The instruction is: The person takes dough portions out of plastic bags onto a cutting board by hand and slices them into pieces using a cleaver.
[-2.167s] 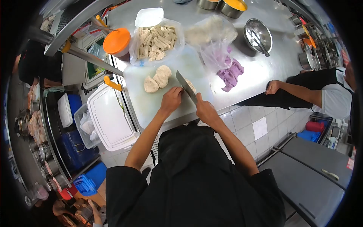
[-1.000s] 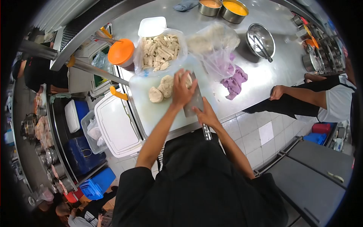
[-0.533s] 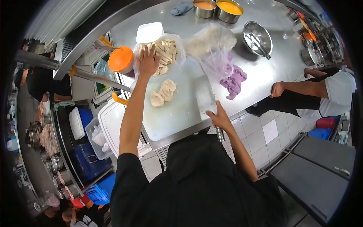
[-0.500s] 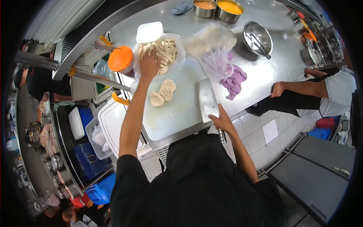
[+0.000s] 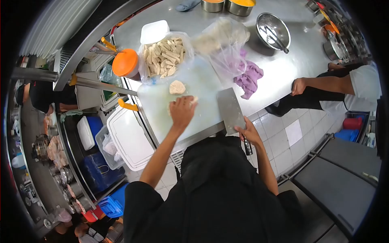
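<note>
My left hand point(image 5: 183, 111) is closed over pale round pieces on the white cutting board point(image 5: 158, 129); the pieces show only at its edges. One pale round piece point(image 5: 177, 87) lies just beyond it. My right hand point(image 5: 250, 131) grips a cleaver point(image 5: 231, 111) near its handle, the wide blade tilted over the board's right edge. Behind the board, a clear plastic bag point(image 5: 189, 46) holds many pale cut strips point(image 5: 164, 56). A white lid or tray point(image 5: 154, 31) stands behind the bag.
A tub with an orange lid point(image 5: 125, 62) stands left. Right of the board are a clear bag point(image 5: 223, 40), a purple cloth point(image 5: 249, 79) and a metal bowl point(image 5: 273, 31). Metal pans point(image 5: 239, 9) stand at the back. A co-worker's hand point(image 5: 299, 86) rests at the table's right edge.
My left hand has come back from the bag of strips to the round pieces, covering some of them. My right hand and the cleaver have shifted slightly right and toward me.
</note>
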`<state>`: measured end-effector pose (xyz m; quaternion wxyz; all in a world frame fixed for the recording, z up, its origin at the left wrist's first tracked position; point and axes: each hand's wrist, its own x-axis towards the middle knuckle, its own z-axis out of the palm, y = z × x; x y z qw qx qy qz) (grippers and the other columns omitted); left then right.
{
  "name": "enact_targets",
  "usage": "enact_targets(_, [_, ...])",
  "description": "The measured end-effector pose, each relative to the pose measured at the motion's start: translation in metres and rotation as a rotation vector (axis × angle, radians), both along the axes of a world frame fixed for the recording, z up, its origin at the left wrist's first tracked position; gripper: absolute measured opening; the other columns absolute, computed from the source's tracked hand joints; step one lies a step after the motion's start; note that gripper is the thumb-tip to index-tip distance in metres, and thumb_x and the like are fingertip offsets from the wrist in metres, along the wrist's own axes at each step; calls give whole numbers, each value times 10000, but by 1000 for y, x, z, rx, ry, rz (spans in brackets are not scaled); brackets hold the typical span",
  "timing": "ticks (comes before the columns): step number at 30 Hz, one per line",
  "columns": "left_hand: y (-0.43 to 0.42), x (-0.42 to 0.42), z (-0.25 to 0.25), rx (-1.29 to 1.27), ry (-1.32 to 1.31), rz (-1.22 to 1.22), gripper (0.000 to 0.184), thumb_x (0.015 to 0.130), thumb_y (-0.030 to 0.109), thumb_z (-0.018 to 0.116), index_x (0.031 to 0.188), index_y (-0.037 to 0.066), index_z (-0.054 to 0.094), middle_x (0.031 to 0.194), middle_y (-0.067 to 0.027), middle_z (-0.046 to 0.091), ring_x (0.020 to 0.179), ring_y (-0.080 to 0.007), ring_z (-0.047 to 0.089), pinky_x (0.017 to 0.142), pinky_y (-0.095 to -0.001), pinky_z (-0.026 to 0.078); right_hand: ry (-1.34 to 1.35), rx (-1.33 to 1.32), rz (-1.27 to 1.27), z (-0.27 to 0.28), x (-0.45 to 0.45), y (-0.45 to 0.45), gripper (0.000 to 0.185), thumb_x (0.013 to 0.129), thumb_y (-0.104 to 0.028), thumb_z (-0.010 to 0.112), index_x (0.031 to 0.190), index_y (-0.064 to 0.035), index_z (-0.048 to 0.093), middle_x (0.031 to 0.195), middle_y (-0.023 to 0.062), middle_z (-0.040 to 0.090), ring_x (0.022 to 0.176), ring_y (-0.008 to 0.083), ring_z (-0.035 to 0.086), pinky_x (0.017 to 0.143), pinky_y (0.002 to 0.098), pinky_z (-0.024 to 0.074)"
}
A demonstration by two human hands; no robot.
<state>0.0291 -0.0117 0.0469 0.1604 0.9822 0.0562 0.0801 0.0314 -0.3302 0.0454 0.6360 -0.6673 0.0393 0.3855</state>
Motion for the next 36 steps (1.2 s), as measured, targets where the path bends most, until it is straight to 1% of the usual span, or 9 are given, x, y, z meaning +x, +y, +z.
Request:
enact_targets(7, [-35, -18, -4, -228, -271, -78, 592, 760, 390, 781, 1238, 97, 588, 1120, -91, 611, 1056, -308, 573, 926, -444, 435, 27, 50, 6, -12, -6, -12, 495, 916, -157, 673, 1303, 4, 410, 818, 76, 583, 487, 121, 541, 410, 267, 440])
enact_targets(9, [-25, -15, 4, -280, 127, 164, 580, 767, 352, 779, 1242, 76, 593, 1108, -137, 606, 1053, -329, 573, 907, -443, 457, 61, 38, 24, -24, -8, -13, 473, 921, -172, 669, 1288, 5, 429, 825, 74, 584, 493, 123, 548, 412, 269, 446])
enact_targets(13, [-25, -16, -1, -665, 220, -14, 507, 773, 214, 760, 1223, 43, 600, 1097, -171, 610, 982, -368, 608, 883, -415, 487, 40, 34, -9, -39, -12, -17, 414, 936, -216, 661, 1244, 0, 486, 795, 55, 576, 438, 100, 481, 381, 263, 392])
enact_targets(16, [-29, 0, -11, -699, 17, -428, 505, 750, 187, 773, 1205, 40, 609, 1071, -167, 617, 980, -375, 620, 895, -391, 492, 36, 35, -83, -33, -16, -15, 399, 940, -225, 657, 1232, -1, 503, 773, 46, 570, 418, 80, 442, 368, 257, 357])
enact_targets(20, [-30, 12, -15, -440, -148, -441, 518, 762, 141, 755, 1247, 70, 588, 1140, -160, 598, 1059, -368, 601, 931, -382, 481, 16, 74, -154, -30, -13, -20, 397, 943, -223, 652, 1241, -3, 509, 750, 39, 565, 414, 64, 423, 364, 243, 341])
enact_targets(22, [-40, 0, 12, -478, 204, -195, 533, 780, 54, 700, 1290, 130, 565, 1267, -145, 540, 1133, -342, 559, 945, -410, 452, -12, 42, -154, -28, -9, -23, 391, 949, -227, 644, 1234, 0, 503, 717, 23, 545, 402, 60, 402, 360, 241, 333])
enact_targets(25, [-37, -5, 16, -247, 360, -294, 578, 799, 41, 671, 1341, 181, 526, 1333, -126, 481, 1190, -319, 510, 958, -460, 431, -20, -14, -128, -25, -11, -25, 386, 954, -228, 636, 1228, 5, 496, 685, 8, 523, 391, 56, 380, 355, 238, 325])
enact_targets(28, [-38, 3, 7, -135, 182, -296, 585, 769, 76, 722, 1313, 213, 553, 1385, -114, 451, 1201, -296, 499, 950, -453, 391, -12, -32, -100, -17, -12, -19, 384, 953, -226, 639, 1225, 5, 498, 688, 9, 522, 393, 55, 381, 354, 238, 326])
enact_targets(36, [-51, -11, 8, -490, 100, -245, 385, 836, 131, 702, 1207, 74, 615, 1184, -123, 591, 1078, -321, 585, 917, -409, 469, -9, 36, -120, -14, -12, -9, 395, 945, -240, 653, 1223, -4, 502, 672, 4, 507, 397, 55, 389, 355, 240, 330])
